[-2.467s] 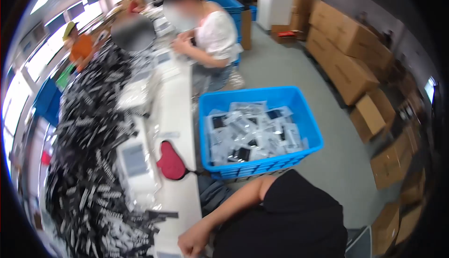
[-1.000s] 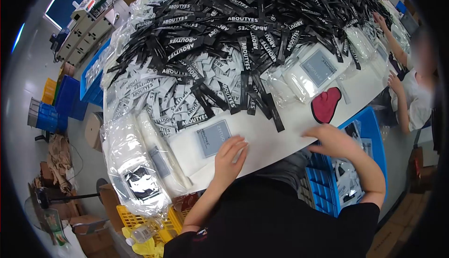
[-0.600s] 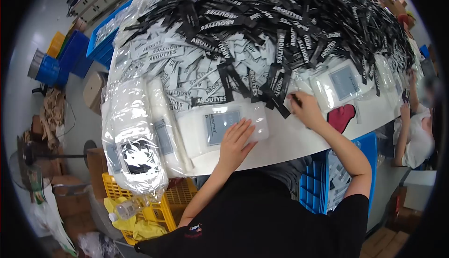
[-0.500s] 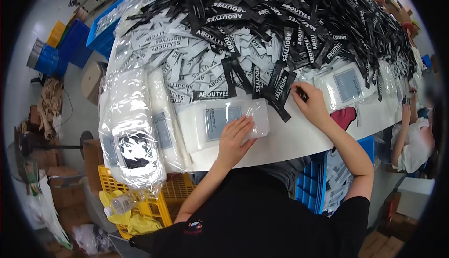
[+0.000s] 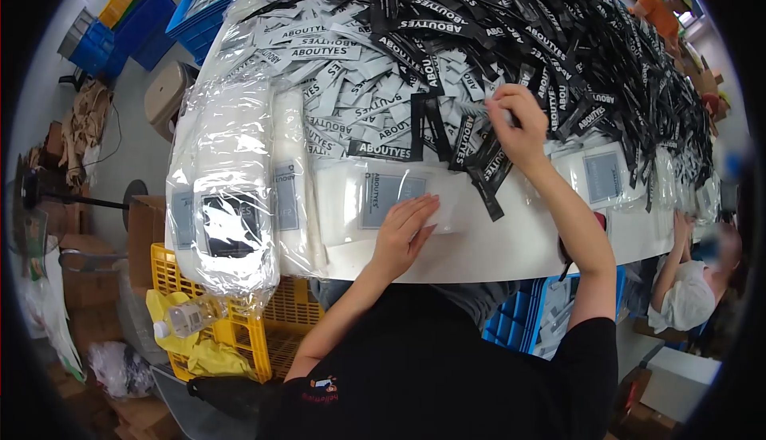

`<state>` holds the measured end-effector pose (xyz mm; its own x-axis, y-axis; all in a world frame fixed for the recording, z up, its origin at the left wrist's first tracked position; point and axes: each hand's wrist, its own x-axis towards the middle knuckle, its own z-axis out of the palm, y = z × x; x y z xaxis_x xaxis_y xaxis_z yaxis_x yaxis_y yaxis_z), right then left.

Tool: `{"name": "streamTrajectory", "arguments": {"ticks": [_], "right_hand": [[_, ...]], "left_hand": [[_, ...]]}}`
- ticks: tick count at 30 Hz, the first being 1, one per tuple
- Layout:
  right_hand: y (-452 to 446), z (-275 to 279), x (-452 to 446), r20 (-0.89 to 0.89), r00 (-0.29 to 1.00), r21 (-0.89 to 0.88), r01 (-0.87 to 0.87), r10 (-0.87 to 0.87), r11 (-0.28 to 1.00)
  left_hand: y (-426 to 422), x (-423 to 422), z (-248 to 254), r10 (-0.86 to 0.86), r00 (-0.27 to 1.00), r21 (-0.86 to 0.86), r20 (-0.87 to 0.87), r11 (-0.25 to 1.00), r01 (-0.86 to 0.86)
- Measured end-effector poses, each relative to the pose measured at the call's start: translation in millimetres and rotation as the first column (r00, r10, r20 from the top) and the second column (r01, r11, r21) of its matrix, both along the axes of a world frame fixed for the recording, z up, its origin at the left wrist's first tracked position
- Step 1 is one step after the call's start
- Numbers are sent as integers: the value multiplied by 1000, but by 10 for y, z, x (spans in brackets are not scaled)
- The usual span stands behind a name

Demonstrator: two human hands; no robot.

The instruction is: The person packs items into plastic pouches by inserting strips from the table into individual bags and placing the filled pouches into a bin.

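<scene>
My left hand (image 5: pixel 405 232) lies flat with fingers stretched over the right part of a clear bag stack (image 5: pixel 339 201) with a grey label, at the table's front edge. Over the packet heap, my right hand (image 5: pixel 519 125) is closed in a pinch; a pale packet (image 5: pixel 472 109) seems to stick out leftward from its fingertips. Below that hand, several black packets (image 5: pixel 487 177) hang onto the white table (image 5: pixel 511 240). Grey-white packets (image 5: pixel 319 53) lie behind the bags, and black packets (image 5: pixel 447 17) are heaped beyond and to the right.
Wrapped bag bundles (image 5: pixel 235 153) stand at the table's left; another bag stack (image 5: pixel 602 177) lies right. Below the table are a yellow crate (image 5: pixel 263 344) with a bottle (image 5: pixel 187 316) and a blue basket (image 5: pixel 511 320). A person in white (image 5: pixel 686 292) is at the right.
The view has turned from the aisle to the table, then shifted slightly. My right hand has moved from the table's front area up over the packets. My left hand has stayed on the bag stack lately.
</scene>
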<state>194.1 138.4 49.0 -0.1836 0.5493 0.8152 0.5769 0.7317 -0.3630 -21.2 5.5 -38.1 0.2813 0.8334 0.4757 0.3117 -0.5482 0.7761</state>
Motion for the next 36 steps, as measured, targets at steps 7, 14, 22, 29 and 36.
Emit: {"name": "streamTrajectory", "arguments": {"ticks": [7,14,22,29,36], "right_hand": [[-1138,-115,365,-562,820,-93,67,-108,993],[-1871,-772,165,-674,696,-379,-41,-246,924],[-1940,-702,-34,-710,608,-566,-193,-355,802],[-1803,-98,-388,-406,876,-853,-263,-259,450],[-1818,-187,-698,-321,932,-719,-355,168,597]], "left_hand": [[10,14,-20,-16,1000,43,-11,999,17],[-75,-46,195,126,975,-6,181,992,-127],[-318,105,452,27,1000,180,-12,983,-24],[-492,-133,581,-212,956,7,-202,976,218],[-512,-249,647,-70,989,-676,-133,736,-39]]}}
